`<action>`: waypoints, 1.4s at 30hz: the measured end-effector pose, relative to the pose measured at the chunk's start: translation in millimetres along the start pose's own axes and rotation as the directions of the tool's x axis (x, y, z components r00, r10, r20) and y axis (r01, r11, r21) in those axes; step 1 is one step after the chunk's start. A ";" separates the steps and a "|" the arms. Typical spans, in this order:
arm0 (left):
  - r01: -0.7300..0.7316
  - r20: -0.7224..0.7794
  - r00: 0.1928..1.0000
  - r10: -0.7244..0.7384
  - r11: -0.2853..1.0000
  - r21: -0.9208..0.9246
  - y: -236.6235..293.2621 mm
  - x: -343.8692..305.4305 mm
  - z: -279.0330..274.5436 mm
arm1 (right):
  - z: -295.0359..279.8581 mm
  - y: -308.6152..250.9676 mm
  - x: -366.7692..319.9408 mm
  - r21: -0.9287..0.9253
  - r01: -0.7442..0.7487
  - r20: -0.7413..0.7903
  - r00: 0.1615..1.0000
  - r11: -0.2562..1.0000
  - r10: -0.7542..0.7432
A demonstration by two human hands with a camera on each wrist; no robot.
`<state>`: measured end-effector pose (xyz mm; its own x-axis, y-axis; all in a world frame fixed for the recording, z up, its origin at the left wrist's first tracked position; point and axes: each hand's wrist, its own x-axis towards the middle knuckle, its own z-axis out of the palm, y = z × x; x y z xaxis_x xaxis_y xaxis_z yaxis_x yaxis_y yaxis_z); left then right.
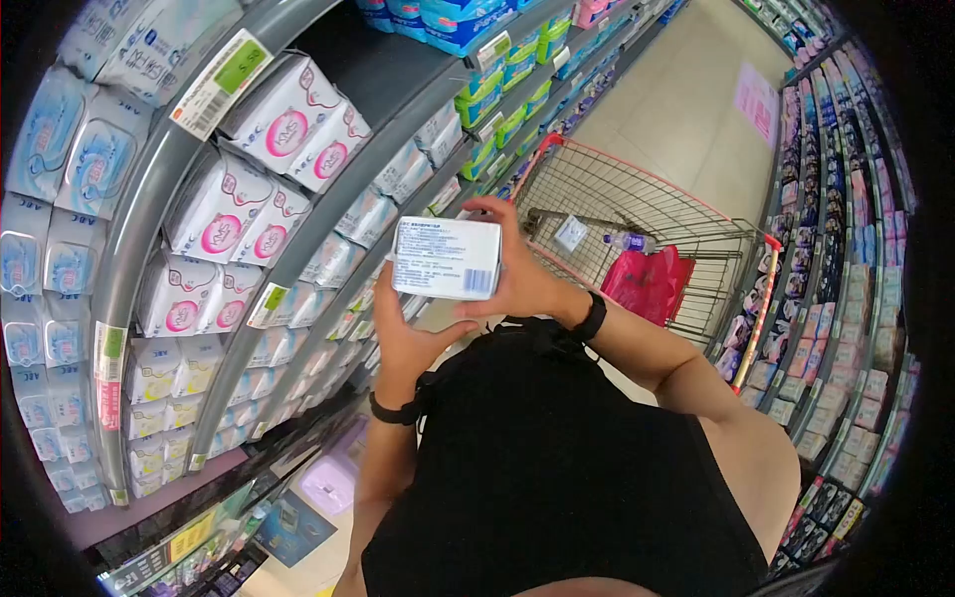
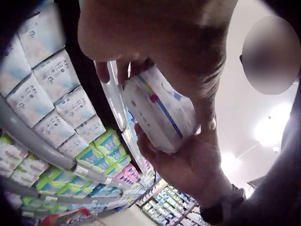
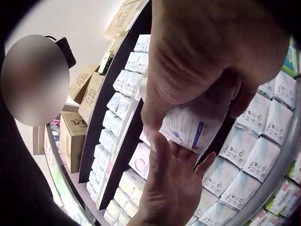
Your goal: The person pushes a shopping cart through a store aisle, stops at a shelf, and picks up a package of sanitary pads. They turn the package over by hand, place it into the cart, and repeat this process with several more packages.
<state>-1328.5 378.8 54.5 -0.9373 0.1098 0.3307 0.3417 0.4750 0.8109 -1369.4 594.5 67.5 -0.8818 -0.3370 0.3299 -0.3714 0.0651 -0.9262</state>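
Both hands hold a white pack (image 1: pixel 447 258) with blue print and a barcode, raised in front of the chest. My right hand (image 1: pixel 522 264) grips its right end, fingers over the top corner and thumb along the lower edge. At the left edge, my left hand (image 1: pixel 398 323) has its fingers against the pack, partly hidden behind it, while the thumb spreads below. The left wrist view shows the pack's side (image 2: pixel 160 110) with a blue stripe, between the two hands. In the right wrist view, the pack (image 3: pixel 188 127) is partly covered by my right hand.
Shelves of packs (image 1: pixel 224 229) stand close on the left, with a grey shelf rail (image 1: pixel 149 189) and price tags. Beyond the hands is a wire shopping cart (image 1: pixel 686 224) holding a red bag (image 1: pixel 647 284), a bottle (image 1: pixel 627 241) and a small pack (image 1: pixel 570 234). Another stocked shelf (image 1: pixel 846 249) lines the right.
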 end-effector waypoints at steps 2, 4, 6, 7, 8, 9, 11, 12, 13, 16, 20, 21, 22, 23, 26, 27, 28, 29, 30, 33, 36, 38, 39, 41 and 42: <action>-0.106 0.110 0.990 0.083 0.969 0.223 6.9 -0.4 -3.4 | -7.9 6.0 -7.5 0.013 -0.014 -0.079 0.997 1.000 0.015; -0.098 0.128 0.989 0.075 0.976 0.192 23.0 -0.2 2.4 | -13.8 1.9 -16.7 0.198 -0.048 -0.106 0.992 0.979 0.071; -0.107 0.098 0.990 0.103 0.994 0.034 24.1 -2.2 13.4 | -24.2 -0.7 -25.5 0.246 -0.041 -0.089 0.994 0.968 0.064; -0.123 0.056 0.990 0.130 0.986 -0.111 15.5 -5.2 23.4 | -30.7 -2.2 -29.6 0.229 -0.033 -0.050 0.998 0.973 0.045; -0.141 0.013 0.989 0.149 0.957 -0.254 10.9 -7.1 31.1 | -36.6 -4.3 -34.6 0.213 -0.026 -0.013 0.999 0.977 0.029; -0.098 0.009 0.994 0.109 0.925 -0.368 19.0 -3.8 36.6 | -41.9 -5.5 -39.5 0.195 -0.018 0.024 1.000 0.981 0.013; -0.012 0.014 1.000 0.025 0.817 -0.576 44.8 3.7 46.6 | -46.0 -3.0 -47.9 0.213 0.028 0.042 0.998 0.977 -0.038; 0.022 0.047 0.999 0.009 0.780 -0.626 51.3 2.9 49.9 | -46.3 -1.2 -51.6 0.224 0.051 0.052 0.997 0.973 -0.064; 0.042 0.086 0.996 0.015 0.784 -0.619 58.3 3.1 52.1 | -45.7 -0.3 -55.8 0.222 0.051 0.061 0.996 0.974 -0.066; 0.071 0.158 0.987 0.029 0.805 -0.588 66.0 1.3 57.7 | -42.2 5.0 -62.6 0.219 0.114 0.072 0.989 0.969 -0.133; -0.001 0.086 0.995 0.050 0.869 -0.495 74.2 -8.4 65.1 | -52.4 -5.2 -67.0 0.193 0.187 0.084 0.975 0.963 -0.206; -0.029 0.054 0.997 0.062 0.881 -0.472 74.4 -12.0 67.7 | -53.8 -4.2 -68.9 0.152 0.210 0.095 0.970 0.966 -0.226; -0.058 0.022 0.997 0.076 0.892 -0.448 74.2 -14.6 70.3 | -55.4 -3.1 -70.3 0.109 0.235 0.107 0.963 0.966 -0.246; -0.062 -0.006 0.998 0.066 0.893 -0.446 73.4 -17.7 72.9 | -55.8 -2.4 -71.8 0.097 0.235 0.121 0.962 0.967 -0.246; -0.068 -0.122 0.992 0.015 0.893 -0.444 71.8 -34.3 86.6 | -56.2 0.4 -82.1 0.064 0.211 0.195 0.956 0.975 -0.220; -0.057 -0.121 0.993 0.002 0.889 -0.454 68.0 -40.3 91.6 | -57.8 2.1 -85.3 0.056 0.200 0.228 0.951 0.978 -0.207; -0.045 -0.121 0.993 -0.012 0.885 -0.463 61.8 -46.8 95.9 | -59.1 4.3 -90.2 0.050 0.188 0.261 0.946 0.981 -0.194; -0.034 -0.119 0.993 -0.025 0.882 -0.470 58.4 -53.8 101.0 | -59.7 6.7 -97.0 0.143 0.124 0.292 0.943 0.982 -0.162; 0.028 -0.110 0.990 -0.085 0.899 -0.438 68.3 -56.4 103.9 | -60.2 8.7 -104.0 0.232 0.056 0.323 0.937 0.971 -0.131; 0.176 -0.017 0.973 -0.228 0.794 -0.582 74.3 -64.6 117.5 | -72.5 14.9 -119.5 0.177 0.044 0.370 0.923 0.983 -0.108; 0.205 0.023 0.972 -0.235 0.791 -0.577 76.4 -71.2 132.4 | -86.2 29.3 -133.3 0.120 0.009 0.388 0.920 0.993 -0.055; 0.199 0.049 0.977 -0.207 0.810 -0.552 77.4 -73.1 141.8 | -99.3 30.5 -138.9 0.087 -0.060 0.400 0.916 0.994 0.020; 0.185 0.062 0.982 -0.180 0.826 -0.533 77.6 -72.7 145.6 | -106.0 30.4 -140.6 0.078 -0.100 0.408 0.911 0.992 0.060; 0.190 0.107 0.982 -0.157 0.845 -0.500 79.1 -71.0 152.5 | -120.0 27.5 -142.1 0.060 -0.180 0.415 0.899 0.982 0.140; 0.209 0.138 0.977 -0.161 0.850 -0.484 80.2 -69.4 155.7 | -127.2 24.0 -142.4 0.048 -0.161 0.380 0.916 0.986 0.131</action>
<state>-1246.6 545.3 21.4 -0.9805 0.1514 0.1256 0.1276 0.0036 0.9918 -1289.8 763.6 21.5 -0.7460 -0.6567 0.1110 -0.2098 0.0734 -0.9750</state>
